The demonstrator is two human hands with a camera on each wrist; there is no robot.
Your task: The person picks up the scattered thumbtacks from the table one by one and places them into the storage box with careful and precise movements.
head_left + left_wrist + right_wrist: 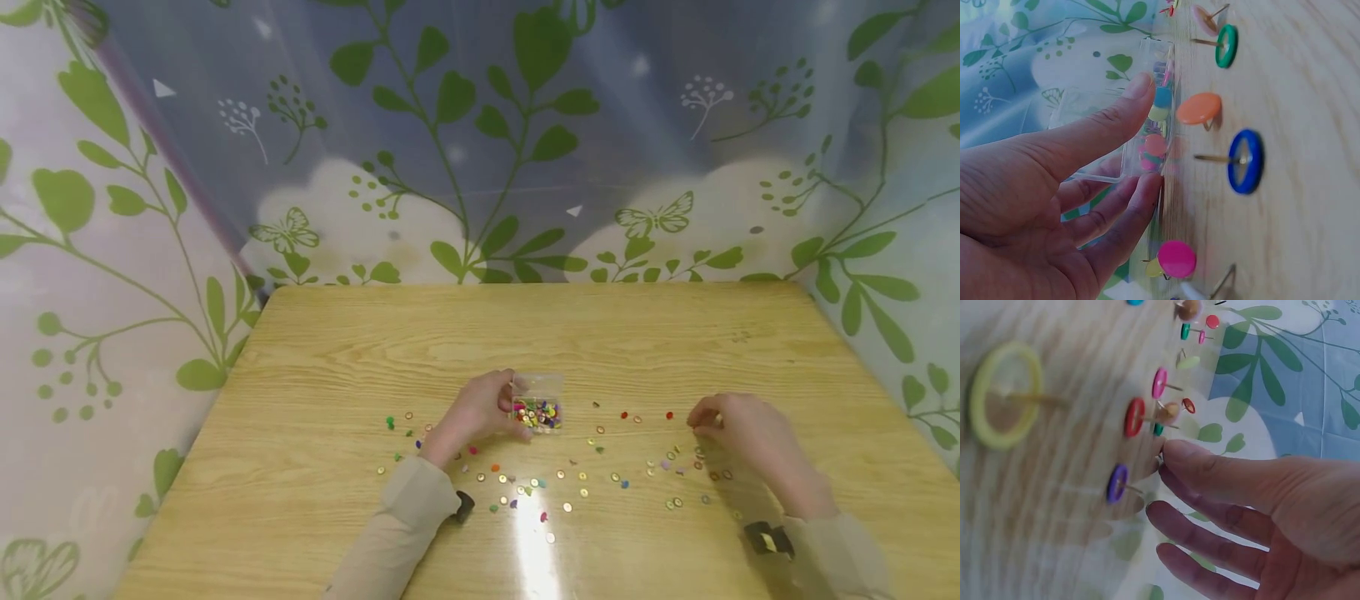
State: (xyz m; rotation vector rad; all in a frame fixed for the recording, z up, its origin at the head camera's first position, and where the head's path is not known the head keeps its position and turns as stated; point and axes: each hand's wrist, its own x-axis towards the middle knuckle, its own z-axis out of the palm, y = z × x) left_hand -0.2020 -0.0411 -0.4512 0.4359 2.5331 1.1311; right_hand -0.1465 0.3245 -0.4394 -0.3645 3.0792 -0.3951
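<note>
OK, small clear plastic rectangular box [549, 431], mid-table, long axis running L–R across in front of you. Its mouth faces up and its clear hinged lid [546, 385] is swung back on the far side, pointing away from you. Inside: a heap of multicoloured round-headed metal thumbtacks [543, 412]. Can't tell if the base sits flat on the tabletop or a touch above.

Surface: light wood-grain table [525, 333], loose tacks strewn L to R. In your L wrist view there's an orange tack [1199, 108], pt down, and a blue-rimmed tack [1254, 161], pt up, both just beside the box; R wrist view has a red tack [1134, 417] and a purple tack [1117, 483], pts up. Room: leaf-print fabric [450, 100], blue, white & green, hanging behind and at both sides.

Now your hands. L hand [476, 407] is clamped on the box at its L end, thumb on the near side, fingers round the far side, so the box is just R of your palm. R hand [750, 429] is well apart, R of the box, thumb & index tips together or nearly so, down by the wood; can't tell if a tack's between them. Beige sleeves [420, 500] on both arms.
</note>
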